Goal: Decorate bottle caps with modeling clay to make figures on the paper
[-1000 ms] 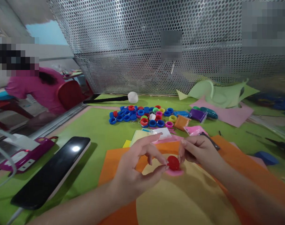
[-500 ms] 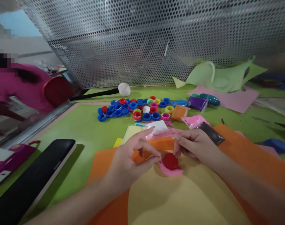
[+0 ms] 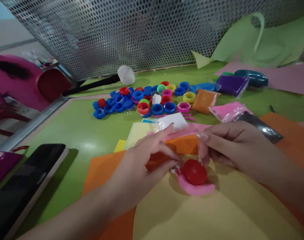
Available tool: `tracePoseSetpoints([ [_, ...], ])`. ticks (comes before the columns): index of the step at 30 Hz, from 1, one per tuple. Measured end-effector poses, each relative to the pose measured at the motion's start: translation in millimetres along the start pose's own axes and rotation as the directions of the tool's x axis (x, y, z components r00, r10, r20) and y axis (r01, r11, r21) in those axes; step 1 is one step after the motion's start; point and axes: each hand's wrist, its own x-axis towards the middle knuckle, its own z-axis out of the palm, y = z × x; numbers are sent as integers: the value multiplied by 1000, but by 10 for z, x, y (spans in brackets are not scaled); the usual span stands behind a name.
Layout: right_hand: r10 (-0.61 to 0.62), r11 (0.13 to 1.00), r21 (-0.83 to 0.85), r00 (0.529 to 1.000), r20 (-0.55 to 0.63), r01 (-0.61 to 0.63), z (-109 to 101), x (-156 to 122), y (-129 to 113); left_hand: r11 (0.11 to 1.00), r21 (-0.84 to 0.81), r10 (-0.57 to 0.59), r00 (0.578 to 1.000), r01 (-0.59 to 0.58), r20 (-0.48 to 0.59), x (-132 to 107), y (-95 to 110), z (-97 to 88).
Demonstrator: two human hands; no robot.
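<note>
A red bottle cap lies on pale yellow paper. A curved pink clay strip runs along its near side, its left end rising toward my left hand. The thumb and forefinger of this hand are pinched on that end. Just behind the cap's right side, my right hand has its thumb and forefinger pressed together, with another fingertip close to the cap's rim. Whatever may be between these right fingers is too small to make out.
Many coloured bottle caps are clustered behind the hands. Bags of clay, among them purple, orange and white, lie near them. Orange paper is under the yellow sheet. A black phone lies left; a perforated metal panel stands behind.
The view has moved closer and tilted down, so the cap and hands look larger. Both hands keep nearly the same pose around the cap and the pink strip.
</note>
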Motion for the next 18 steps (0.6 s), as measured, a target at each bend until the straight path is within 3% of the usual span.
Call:
tracePoseSetpoints([
  [8,-127,986,-115,991,-39,122,-21,22,23,998,-31,49,999,-49,16,-13,-26,4],
  [18,-148,975,-173,988,-50,137,-16,14,25,987,125,93,994,-98,51,50,15,-9],
])
